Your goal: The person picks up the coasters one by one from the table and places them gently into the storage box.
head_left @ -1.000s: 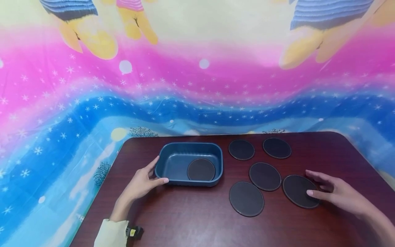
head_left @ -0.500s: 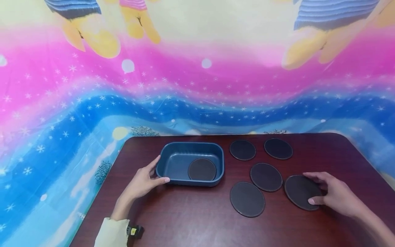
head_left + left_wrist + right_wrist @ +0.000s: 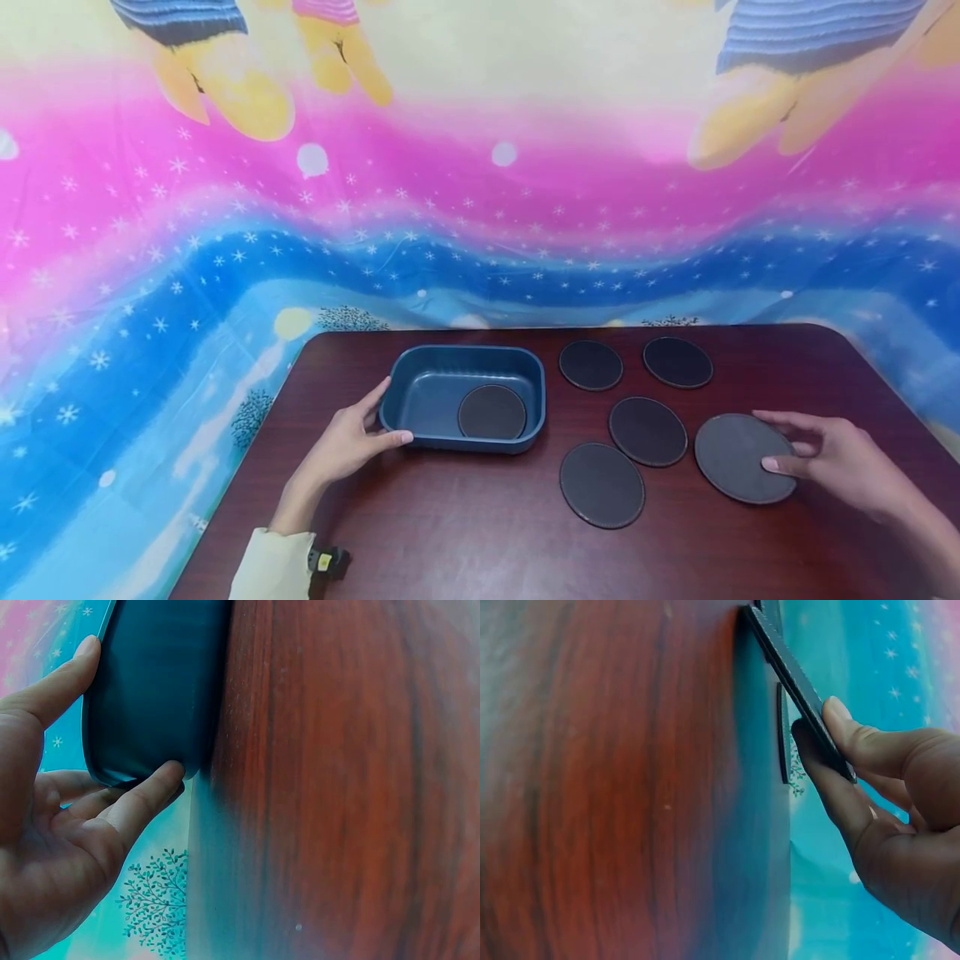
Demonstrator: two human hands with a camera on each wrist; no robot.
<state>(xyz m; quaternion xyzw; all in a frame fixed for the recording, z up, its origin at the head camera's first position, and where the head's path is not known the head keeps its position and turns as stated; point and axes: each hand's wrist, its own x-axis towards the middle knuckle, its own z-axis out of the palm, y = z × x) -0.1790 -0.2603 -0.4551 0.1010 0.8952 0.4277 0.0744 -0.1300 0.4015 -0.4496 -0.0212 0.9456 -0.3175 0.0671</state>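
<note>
My left hand (image 3: 341,450) holds the left end of a dark blue rectangular container (image 3: 465,442), thumb at the front corner and fingers along the side. In the left wrist view, fingertips meet its outer wall (image 3: 161,682). One round dark coaster (image 3: 491,412) lies inside, toward the right. On the right, my right hand (image 3: 847,462) pinches another round coaster (image 3: 735,458) by its right edge, thumb on top. The right wrist view shows this coaster (image 3: 791,679) tilted, its near edge raised from the table and its far edge low.
Several more coasters lie flat between container and right hand: one at front (image 3: 602,485), one in the middle (image 3: 648,431), two at the back (image 3: 591,364). The brown table (image 3: 465,533) ends at a patterned cloth backdrop (image 3: 480,208).
My right hand has closed its thumb and fingers on the rightmost coaster and tilted its right edge up off the table. The left hand and container stay in place.
</note>
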